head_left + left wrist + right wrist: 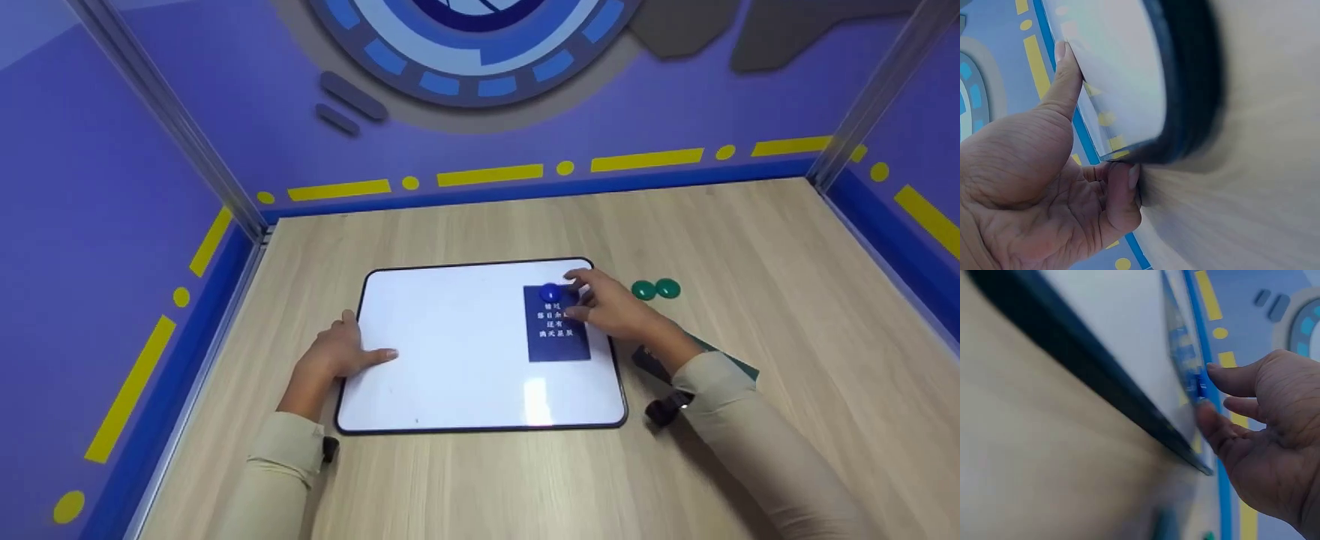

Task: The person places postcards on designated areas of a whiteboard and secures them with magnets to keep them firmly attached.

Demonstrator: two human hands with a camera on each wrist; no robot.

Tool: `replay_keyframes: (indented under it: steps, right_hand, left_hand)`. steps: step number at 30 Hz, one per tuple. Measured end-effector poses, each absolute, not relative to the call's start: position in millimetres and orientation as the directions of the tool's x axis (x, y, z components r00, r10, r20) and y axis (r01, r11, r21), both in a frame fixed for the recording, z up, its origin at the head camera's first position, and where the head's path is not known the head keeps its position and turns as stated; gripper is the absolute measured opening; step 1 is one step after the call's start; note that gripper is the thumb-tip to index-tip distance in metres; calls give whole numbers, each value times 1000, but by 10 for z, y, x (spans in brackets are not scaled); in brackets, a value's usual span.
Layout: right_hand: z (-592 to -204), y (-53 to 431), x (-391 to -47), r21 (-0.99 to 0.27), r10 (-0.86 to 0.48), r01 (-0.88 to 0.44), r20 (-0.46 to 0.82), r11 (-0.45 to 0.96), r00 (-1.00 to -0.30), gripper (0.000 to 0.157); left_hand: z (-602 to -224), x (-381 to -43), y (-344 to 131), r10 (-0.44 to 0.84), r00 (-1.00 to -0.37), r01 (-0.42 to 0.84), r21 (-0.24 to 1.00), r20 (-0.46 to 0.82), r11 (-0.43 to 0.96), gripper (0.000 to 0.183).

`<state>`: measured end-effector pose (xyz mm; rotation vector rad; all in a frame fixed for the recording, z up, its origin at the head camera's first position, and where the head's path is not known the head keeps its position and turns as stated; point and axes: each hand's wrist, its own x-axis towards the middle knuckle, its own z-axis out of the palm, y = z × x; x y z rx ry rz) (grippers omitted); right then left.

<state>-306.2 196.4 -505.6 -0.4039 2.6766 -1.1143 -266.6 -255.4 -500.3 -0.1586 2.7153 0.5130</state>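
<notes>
A whiteboard with a black frame lies on the table. My left hand grips its left edge; in the left wrist view the thumb lies along the white face and the fingers curl at the frame. Toward the board's right side is a dark blue card with white lettering. A round blue magnet sits on the card's upper part. My right hand hovers over the card's right edge, thumb and fingers spread apart beside the magnet, covering some of the lettering.
Two round green magnets lie side by side on the wooden table, right of the board. Under the right forearm a dark green card is partly hidden. Purple printed panels wall in the table's back and sides.
</notes>
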Motion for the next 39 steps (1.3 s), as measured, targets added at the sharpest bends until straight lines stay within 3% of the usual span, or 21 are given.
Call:
replay_keyframes:
  steps: [4, 9, 20, 23, 30, 39]
  right_hand:
    - [-4913, 2205, -2985, -687, -324, -200, -54, 698, -945, 59]
    - [-4836, 2602, -2871, -660, -306, -223, -12, 718, -952, 45]
    - [-4882, 3101, -2651, -574, -235, -169, -41, 801, -971, 18]
    - [-4915, 3128, -2593, -552, -218, -141, -76, 822, -973, 28]
    - [-4896, 3128, -2461, -453, -211, -96, -212, 886, -954, 78]
    - [-4813, 3117, -2423, -346, -180, -63, -320, 936, -930, 80]
  left_hand:
    - [-5011, -2646, -2538, -42, -926, -175, 327, -375, 929, 121]
    - [-5010, -2638, -2532, -45, -926, -182, 340, -374, 923, 119]
    - [-4989, -2682, -2588, -40, -930, -171, 333, -366, 927, 123]
    - [-5004, -2664, -2583, -42, -925, -175, 326, -377, 929, 123]
    - [-5006, -2646, -2528, -44, -922, -173, 307, -385, 936, 122]
    - [-4971, -2661, -2524, -43, -921, -174, 311, -386, 934, 119]
